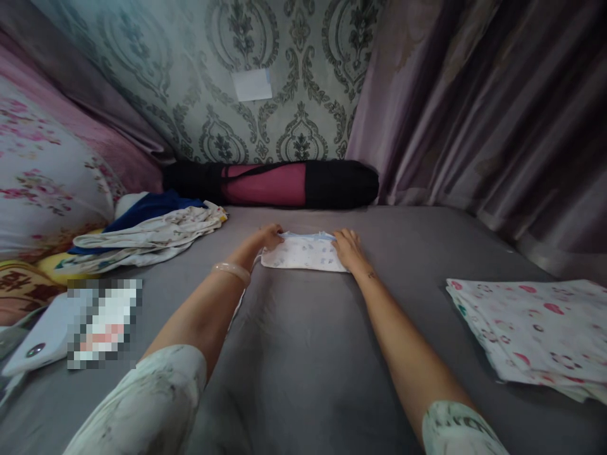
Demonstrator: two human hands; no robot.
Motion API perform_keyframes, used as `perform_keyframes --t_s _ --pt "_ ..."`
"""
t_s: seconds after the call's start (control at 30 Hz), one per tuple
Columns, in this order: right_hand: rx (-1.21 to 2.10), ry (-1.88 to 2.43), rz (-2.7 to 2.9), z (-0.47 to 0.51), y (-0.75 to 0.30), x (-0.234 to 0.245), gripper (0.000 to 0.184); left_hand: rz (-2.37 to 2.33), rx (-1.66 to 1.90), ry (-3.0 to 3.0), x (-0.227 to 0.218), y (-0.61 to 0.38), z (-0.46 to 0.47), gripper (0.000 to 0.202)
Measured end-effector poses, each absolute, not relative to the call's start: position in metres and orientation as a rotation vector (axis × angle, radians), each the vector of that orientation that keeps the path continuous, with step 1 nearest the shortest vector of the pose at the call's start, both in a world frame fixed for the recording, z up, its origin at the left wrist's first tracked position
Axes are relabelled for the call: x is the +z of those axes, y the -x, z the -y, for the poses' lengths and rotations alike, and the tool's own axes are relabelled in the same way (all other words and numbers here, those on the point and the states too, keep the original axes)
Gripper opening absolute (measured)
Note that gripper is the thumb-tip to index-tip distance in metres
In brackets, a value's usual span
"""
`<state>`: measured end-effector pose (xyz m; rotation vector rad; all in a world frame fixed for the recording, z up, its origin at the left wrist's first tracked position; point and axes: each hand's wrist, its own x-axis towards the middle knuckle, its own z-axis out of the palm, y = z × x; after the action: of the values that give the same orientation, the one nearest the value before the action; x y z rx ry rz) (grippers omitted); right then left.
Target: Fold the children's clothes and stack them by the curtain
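A small white patterned cloth [303,254], folded into a flat rectangle, lies on the grey bed sheet [308,354] in front of me. My left hand [269,236] rests on its upper left corner with fingers curled over the edge. My right hand [348,248] lies on its right edge, fingers stretched flat on the fabric. A pale bangle [231,270] circles my left wrist.
A loose pile of clothes [152,234] lies at the left beside floral pillows [42,183]. A stack of folded printed cloths [535,328] sits at the right. A black and pink rolled bag [279,183] lies against the wall. Curtains [497,107] hang at the right.
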<state>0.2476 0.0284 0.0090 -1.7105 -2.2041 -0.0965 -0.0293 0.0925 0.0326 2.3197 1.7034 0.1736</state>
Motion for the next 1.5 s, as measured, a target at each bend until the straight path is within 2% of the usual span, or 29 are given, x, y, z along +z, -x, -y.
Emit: perform_keyframes --t_s 0.2,0.37,0.57,0.77,0.97,1.1,1.27,1.37,1.5 --pt "-0.067 1.685 2.203 -0.022 -0.249 0.02 0.028 -1.81 0.16 -2.31 0.058 0.033 -0.065 0.027" --pt "0.086 1.642 2.1 -0.021 -0.256 0.044 0.022 -1.53 0.353 -2.297 0.086 0.05 -0.048 0.029" --pt "0.515 1.325 2.169 -0.001 -0.276 0.086 0.019 -1.24 0.511 -2.164 0.114 0.064 -0.016 0.033" --pt "0.851 1.276 2.15 0.034 -0.287 0.116 0.031 -1.161 0.444 -2.148 0.135 0.072 0.022 0.029" --pt "1.062 1.264 2.163 0.048 -0.29 0.125 0.027 -1.195 0.363 -2.182 0.147 0.076 0.038 0.032" --pt "0.861 1.291 2.219 0.047 -0.286 0.125 0.025 -1.252 0.523 -2.24 0.142 0.072 0.032 0.027" --pt "0.245 1.324 2.201 0.053 -0.28 0.112 0.031 -1.431 0.929 -2.377 0.124 0.065 0.034 0.028" --pt "0.007 1.314 2.29 0.065 -0.281 0.092 0.031 -1.484 0.855 -2.519 0.105 0.061 0.05 0.029" --pt "-0.11 1.252 2.399 0.089 -0.285 0.066 0.032 -1.416 0.741 -2.651 0.076 0.061 0.077 0.029"
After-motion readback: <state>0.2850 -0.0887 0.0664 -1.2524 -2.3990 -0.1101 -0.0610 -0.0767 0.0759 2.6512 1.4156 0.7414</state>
